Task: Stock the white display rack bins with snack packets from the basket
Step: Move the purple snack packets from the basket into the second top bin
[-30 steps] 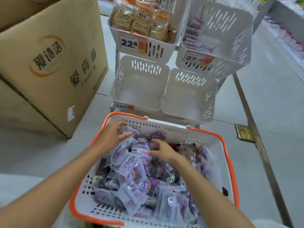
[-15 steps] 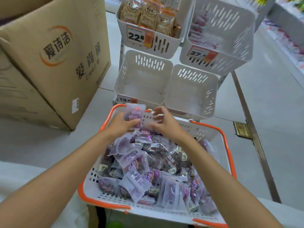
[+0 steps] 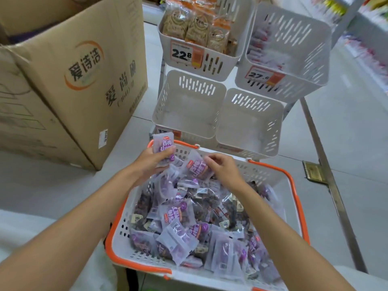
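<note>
A white basket with an orange rim [image 3: 294, 185] sits in front of me, heaped with purple snack packets [image 3: 180, 215]. My left hand [image 3: 149, 162] grips an upright purple packet [image 3: 162, 143] at the basket's far left corner. Just right of it, my right hand [image 3: 222, 166] pinches a second purple packet [image 3: 196, 168] that lies tilted on the heap. Beyond the basket stands the white display rack; its two lower bins [image 3: 189, 106] [image 3: 249, 122] hold nothing.
The upper left bin [image 3: 218, 66] holds brown snack bags behind a 22.8 price tag; the upper right bin [image 3: 294, 49] has a few pale packets. A large cardboard box [image 3: 73, 80] stands at left. A metal floor rail [image 3: 327, 164] runs along the right.
Both hands rose from the heap to the basket's far edge. The left hand lifted one packet upright, and the right hand moved off it onto a second packet.
</note>
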Tool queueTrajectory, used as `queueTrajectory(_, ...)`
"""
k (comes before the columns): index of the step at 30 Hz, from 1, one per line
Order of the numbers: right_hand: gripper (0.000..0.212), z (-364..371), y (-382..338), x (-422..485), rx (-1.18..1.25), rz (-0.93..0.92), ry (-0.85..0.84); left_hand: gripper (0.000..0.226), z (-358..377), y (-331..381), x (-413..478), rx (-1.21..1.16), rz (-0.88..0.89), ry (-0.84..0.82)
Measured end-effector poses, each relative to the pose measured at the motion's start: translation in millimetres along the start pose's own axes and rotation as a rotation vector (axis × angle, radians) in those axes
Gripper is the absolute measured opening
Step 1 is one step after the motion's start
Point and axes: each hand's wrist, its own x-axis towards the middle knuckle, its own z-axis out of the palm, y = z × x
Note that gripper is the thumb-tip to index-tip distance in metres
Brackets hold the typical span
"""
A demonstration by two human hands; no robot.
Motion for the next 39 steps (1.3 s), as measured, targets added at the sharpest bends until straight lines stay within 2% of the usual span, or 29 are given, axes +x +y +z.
queueTrajectory(2,0.022,-16,-12,4,0.046,-0.030,0.128,0.038,25,5,1,-0.008,-0.029,-0.145)
queueTrajectory(4,0.026,-23,-22,6,0.058,-0.061,0.177,0.043,54,10,1,-0.038,-0.017,-0.246)
queueTrajectory(6,0.028,-31,-34,7,0.072,-0.076,0.158,0.033,78,19,3,-0.053,0.055,-0.244)
queueTrajectory(8,0.014,-45,-43,8,0.117,-0.082,0.116,0.032,92,32,7,-0.056,0.132,-0.195)
queueTrajectory(9,0.006,-53,-47,9,0.112,-0.092,0.131,0.035,97,39,9,-0.036,0.162,-0.186)
queueTrajectory(13,0.009,-84,-57,17,0.152,-0.089,0.244,0.031,120,71,22,0.128,0.233,-0.254)
queueTrajectory(15,0.028,-104,-64,27,0.181,-0.060,0.180,0.046,133,93,31,0.172,0.255,-0.308)
queueTrajectory(17,0.073,-132,-78,37,0.105,-0.092,0.074,0.060,142,119,41,0.245,0.318,-0.399)
queueTrajectory(18,0.089,-147,-85,45,0.047,-0.128,0.033,0.062,148,134,47,0.295,0.364,-0.439)
queueTrajectory(19,0.093,-161,-95,53,-0.004,-0.166,0.009,0.063,154,148,54,0.343,0.414,-0.459)
queueTrajectory(23,0.057,-218,-129,94,-0.090,-0.244,0.122,0.076,185,216,84,0.468,0.593,-0.390)
queueTrajectory(28,0.049,-299,-138,151,-0.104,-0.307,0.421,0.128,214,276,146,0.768,0.699,-0.298)
queueTrajectory(29,0.048,-316,-131,165,-0.137,-0.295,0.495,0.130,217,281,159,0.845,0.719,-0.272)
queueTrajectory(31,0.046,-337,-118,190,-0.214,-0.240,0.559,0.118,218,287,186,1.009,0.776,-0.198)
queueTrajectory(33,0.044,-345,-100,216,-0.269,-0.180,0.529,0.111,216,286,210,1.125,0.839,-0.125)
queueTrajectory(36,0.039,-333,-74,247,-0.348,-0.142,0.476,0.128,211,275,238,1.243,0.815,-0.130)
queueTrajectory(39,0.038,-321,-54,268,-0.256,-0.077,0.263,0.142,206,261,251,1.291,0.850,-0.107)
